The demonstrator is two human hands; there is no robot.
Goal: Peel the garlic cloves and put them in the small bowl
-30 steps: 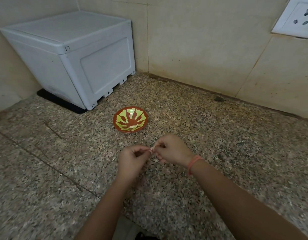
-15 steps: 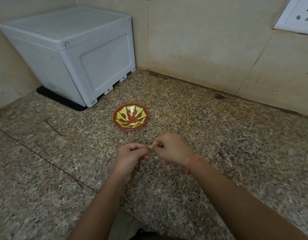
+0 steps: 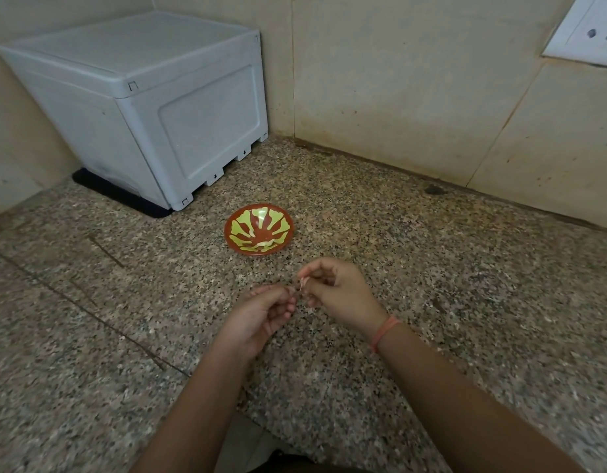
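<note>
A small red bowl [image 3: 260,229] with a yellow-green pattern stands on the speckled granite counter [image 3: 431,274], just beyond my hands. A pale garlic clove [image 3: 302,283] sits between my fingertips, mostly hidden. My right hand [image 3: 339,295] pinches it with thumb and forefinger; an orange band circles that wrist. My left hand [image 3: 264,312] is just left of and below it, fingers curled, its fingertips at the clove's lower end. Whether it grips the clove or only its skin cannot be made out.
A grey plastic box [image 3: 151,110] on a black mat fills the back left corner. Beige tiled walls close the back and left. A white wall socket [image 3: 592,32] is at the top right. The counter's front edge runs below my forearms.
My hands have drawn slightly apart, the right one a little higher and the left lower. The camera has dipped closer to the counter.
</note>
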